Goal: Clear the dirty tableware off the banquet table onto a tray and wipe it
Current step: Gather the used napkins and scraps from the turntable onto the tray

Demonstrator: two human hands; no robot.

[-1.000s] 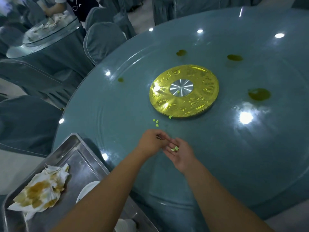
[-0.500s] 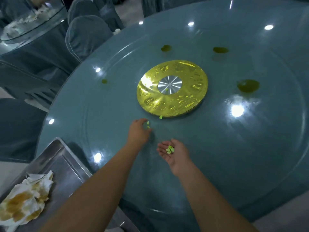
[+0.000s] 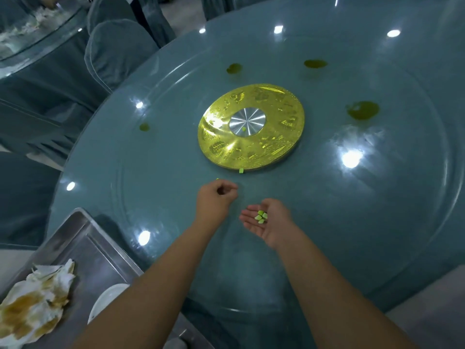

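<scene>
My right hand (image 3: 266,222) lies palm up over the round blue-green glass table (image 3: 352,222), fingers relaxed, cupping several small green food pieces (image 3: 261,217). Just left of it my left hand (image 3: 216,195) hovers with curled fingers, thumb and forefinger pinched together as on a small piece that stays hidden. One green piece (image 3: 241,170) lies at the near rim of the gold centre disc (image 3: 251,147). Another green bit (image 3: 243,128) sits on the disc's silver hub. A steel tray (image 3: 83,238) stands at the lower left.
Greenish sauce stains mark the glass: a large stain (image 3: 363,110) to the right, two at the back (image 3: 315,63) (image 3: 234,68) and a small spot (image 3: 144,127) on the left. The tray holds a stained napkin (image 3: 32,303) and a white plate (image 3: 108,301). Covered chairs (image 3: 118,46) stand beyond.
My left hand reached forward to the loose green pieces, closed on them and drew back a little. More pieces now lie in my right palm. The view shifted closer.
</scene>
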